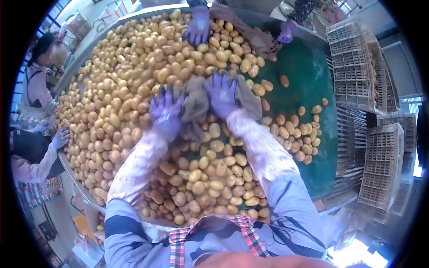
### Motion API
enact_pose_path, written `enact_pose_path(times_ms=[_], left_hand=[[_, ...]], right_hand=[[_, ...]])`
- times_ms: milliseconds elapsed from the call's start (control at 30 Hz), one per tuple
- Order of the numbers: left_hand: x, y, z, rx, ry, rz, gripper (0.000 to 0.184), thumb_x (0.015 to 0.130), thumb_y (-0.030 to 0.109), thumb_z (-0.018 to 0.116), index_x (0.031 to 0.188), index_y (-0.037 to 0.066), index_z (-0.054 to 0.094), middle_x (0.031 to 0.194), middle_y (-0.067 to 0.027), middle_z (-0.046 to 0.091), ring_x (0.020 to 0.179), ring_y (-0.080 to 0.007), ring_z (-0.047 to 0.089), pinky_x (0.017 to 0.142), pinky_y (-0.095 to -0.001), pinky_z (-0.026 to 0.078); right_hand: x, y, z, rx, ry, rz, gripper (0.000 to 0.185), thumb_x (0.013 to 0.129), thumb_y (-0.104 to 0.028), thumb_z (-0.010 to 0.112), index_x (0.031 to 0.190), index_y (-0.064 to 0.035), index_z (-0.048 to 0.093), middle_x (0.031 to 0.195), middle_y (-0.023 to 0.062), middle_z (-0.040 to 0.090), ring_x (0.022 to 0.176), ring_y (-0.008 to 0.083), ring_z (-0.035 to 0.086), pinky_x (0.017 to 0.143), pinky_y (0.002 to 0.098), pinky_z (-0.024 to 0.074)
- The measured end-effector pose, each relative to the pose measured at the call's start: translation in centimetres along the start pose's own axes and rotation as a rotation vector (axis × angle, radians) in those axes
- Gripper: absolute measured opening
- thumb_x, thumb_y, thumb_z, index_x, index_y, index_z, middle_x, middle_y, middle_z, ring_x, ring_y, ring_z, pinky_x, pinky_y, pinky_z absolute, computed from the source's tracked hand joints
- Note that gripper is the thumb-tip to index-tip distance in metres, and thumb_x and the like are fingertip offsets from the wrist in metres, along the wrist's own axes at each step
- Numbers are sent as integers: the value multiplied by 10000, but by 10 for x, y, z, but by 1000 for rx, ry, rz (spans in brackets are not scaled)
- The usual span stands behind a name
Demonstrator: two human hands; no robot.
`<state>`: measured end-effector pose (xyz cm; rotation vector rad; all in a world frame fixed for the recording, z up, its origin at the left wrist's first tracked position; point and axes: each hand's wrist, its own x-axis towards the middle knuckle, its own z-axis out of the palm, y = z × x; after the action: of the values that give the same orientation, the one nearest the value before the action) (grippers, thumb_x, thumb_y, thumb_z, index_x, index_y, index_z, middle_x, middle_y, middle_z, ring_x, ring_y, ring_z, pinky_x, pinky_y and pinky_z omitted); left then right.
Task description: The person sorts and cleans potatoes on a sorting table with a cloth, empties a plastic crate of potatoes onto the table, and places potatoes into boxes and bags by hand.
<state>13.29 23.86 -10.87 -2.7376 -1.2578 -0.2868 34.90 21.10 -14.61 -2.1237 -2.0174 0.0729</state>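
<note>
Brown potatoes [120,94] lie heaped over a large green table [308,67]. My left hand [167,111], in a purple glove, rests with spread fingers at the left edge of a grey-brown cloth [195,100]. In a matching glove, my right hand [221,94] lies on the same or a touching cloth, its fingers spread too. Potatoes surround both hands and fill the space between my forearms. Whether the cloth is one piece or two, I cannot tell.
Across the table, a co-worker's purple-gloved hands [198,27] are at the pile, beside another cloth [250,33]. Two people [40,80] stand at the left, one gloved hand [60,137] at the table edge. Plastic crates [351,67] stand on the right.
</note>
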Motion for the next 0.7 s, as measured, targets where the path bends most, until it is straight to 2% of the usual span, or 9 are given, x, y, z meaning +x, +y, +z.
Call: enact_pose_path(times_ms=[67,200,267,367,400,467,533,600,700], left_hand=[[58,-4,-11,-142,-61,-186,814,703,375,728,1422,211,383,1518,-188,245,1409,-379,213,1096,-602,186],[77,-4,3,-187,-214,-340,771,708,410,709,1391,197,421,1454,-167,354,1368,-350,299,1095,-577,210],[26,-8,1,-274,-114,-161,640,721,329,689,1316,197,490,1383,-168,439,1339,-361,331,1096,-537,224],[-62,15,-50,-225,-33,112,415,731,164,626,1146,176,627,1322,-208,467,1258,-382,417,1030,-634,263],[-100,23,-45,-222,-22,183,334,773,163,540,1092,159,638,1284,-159,494,1257,-357,420,1002,-639,310],[-161,36,-47,-246,-209,98,345,772,158,544,1103,164,642,1273,-126,508,1233,-327,439,1005,-639,312],[-167,23,-48,-273,-19,172,369,779,131,532,1134,155,628,1258,-127,524,1176,-337,476,987,-633,321],[-130,6,-53,-338,-294,102,392,777,114,528,1159,141,609,1261,-151,527,1161,-354,488,988,-624,312],[-35,-23,-5,-134,-152,115,626,772,171,576,1377,110,425,1382,-232,410,1297,-423,371,1083,-614,178]], right_hand=[[64,7,2,-101,160,94,428,946,-206,359,1357,-262,464,1452,168,336,1335,405,270,1017,645,246],[81,-3,-7,-22,-16,284,512,902,-271,488,1406,-241,403,1487,213,268,1344,443,268,1065,609,219],[22,-9,-20,-60,-54,109,460,883,-237,482,1342,-216,476,1414,212,362,1275,417,352,1022,539,311],[-95,-28,-45,-83,-93,-112,493,810,-218,540,1302,-228,508,1378,143,418,1261,375,374,926,547,365],[-130,-34,-57,-138,31,-268,475,739,-230,582,1211,-184,561,1245,122,496,1119,338,471,793,471,438],[-185,-40,-60,-93,-57,-349,508,770,-228,572,1277,-242,531,1239,137,499,1109,400,490,663,433,485],[-194,-43,-52,-25,-126,-367,534,783,-238,568,1312,-242,492,1324,182,461,1169,450,458,776,512,475],[-145,-30,-43,112,-137,-503,540,799,-253,559,1331,-234,469,1414,235,380,1248,488,388,925,603,384],[-32,-34,-12,-132,-124,-453,500,880,-232,456,1362,-111,404,1514,254,194,1381,454,213,1072,659,141]])
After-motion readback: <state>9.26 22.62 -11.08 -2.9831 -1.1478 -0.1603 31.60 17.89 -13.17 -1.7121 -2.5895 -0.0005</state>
